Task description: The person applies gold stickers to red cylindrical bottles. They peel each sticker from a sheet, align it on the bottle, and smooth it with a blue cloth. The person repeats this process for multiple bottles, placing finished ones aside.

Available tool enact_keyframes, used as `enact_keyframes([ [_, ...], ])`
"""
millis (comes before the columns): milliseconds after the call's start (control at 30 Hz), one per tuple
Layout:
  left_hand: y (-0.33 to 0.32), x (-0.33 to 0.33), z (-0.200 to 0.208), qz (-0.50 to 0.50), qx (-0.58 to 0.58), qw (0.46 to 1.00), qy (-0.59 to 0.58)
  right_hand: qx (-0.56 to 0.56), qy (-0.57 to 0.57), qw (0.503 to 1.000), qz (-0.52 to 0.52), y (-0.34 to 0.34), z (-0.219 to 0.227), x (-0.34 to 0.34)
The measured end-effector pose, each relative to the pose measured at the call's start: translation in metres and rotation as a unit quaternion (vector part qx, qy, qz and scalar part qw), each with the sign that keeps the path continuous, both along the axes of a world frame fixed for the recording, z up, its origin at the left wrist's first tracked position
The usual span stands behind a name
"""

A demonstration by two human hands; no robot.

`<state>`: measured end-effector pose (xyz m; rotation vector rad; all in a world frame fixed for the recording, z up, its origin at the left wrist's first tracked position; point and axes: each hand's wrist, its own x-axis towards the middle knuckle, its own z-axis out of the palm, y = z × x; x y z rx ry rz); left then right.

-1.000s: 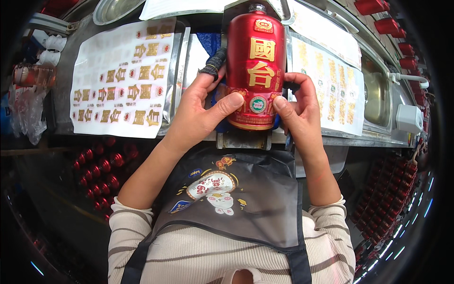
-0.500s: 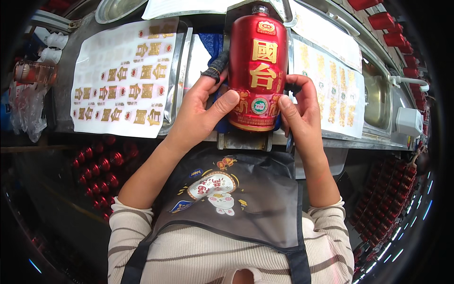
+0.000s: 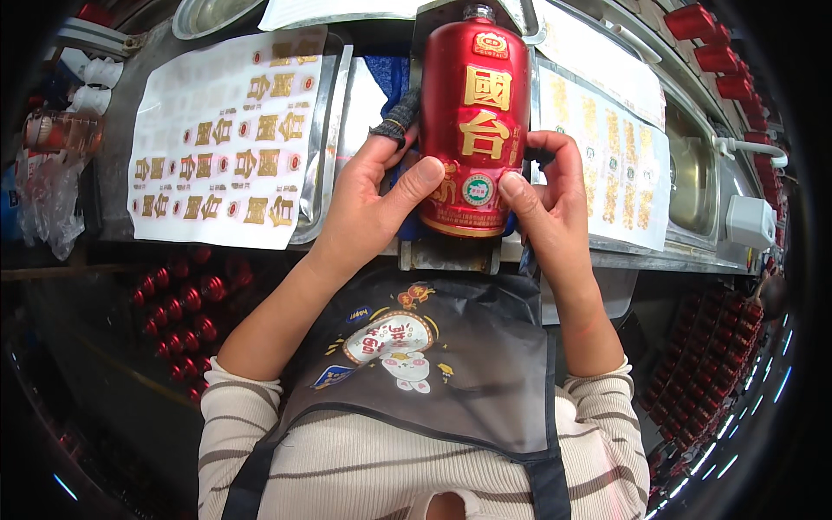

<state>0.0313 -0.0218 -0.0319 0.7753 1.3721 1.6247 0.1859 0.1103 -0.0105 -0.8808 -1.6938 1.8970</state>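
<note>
A glossy red bottle (image 3: 442, 113) with raised gold characters and a bare dark neck lies with its neck pointing away from me. My left hand (image 3: 373, 186) grips its left side, thumb on the lower front and a dark knitted cover on one finger. My right hand (image 3: 555, 199) has its thumb pressed on the lower right, beside a round green-and-white emblem (image 3: 478, 190). The other fingers curl behind the bottle, partly hidden. A narrow dark object (image 3: 528, 258) sticks out below the right palm; its kind cannot be made out.
White decal sheets with gold characters lie left (image 3: 156, 95) and right (image 3: 568, 199) on metal trays. A sink (image 3: 693, 182) and white jug (image 3: 750, 222) stand at the right. Rows of red bottles (image 3: 706, 364) fill the lower right; more (image 3: 186, 299) sit under the left counter.
The bottle has turned slightly, shifting its gold characters and emblem a little to the right. My right thumb has slid inward on its front, close to the emblem.
</note>
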Motion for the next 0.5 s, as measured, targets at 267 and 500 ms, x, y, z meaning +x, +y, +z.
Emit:
enact_keyframes([
  [267,0.001,0.003,-0.005,0.034,0.014,0.999,-0.021,0.009,0.002,1.0,0.0,0.001,-0.002,0.0],
  [500,-0.007,0.006,-0.009,0.036,0.019,0.999,0.008,-0.015,-0.004,0.999,0.037,0.009,-0.004,0.012],
])
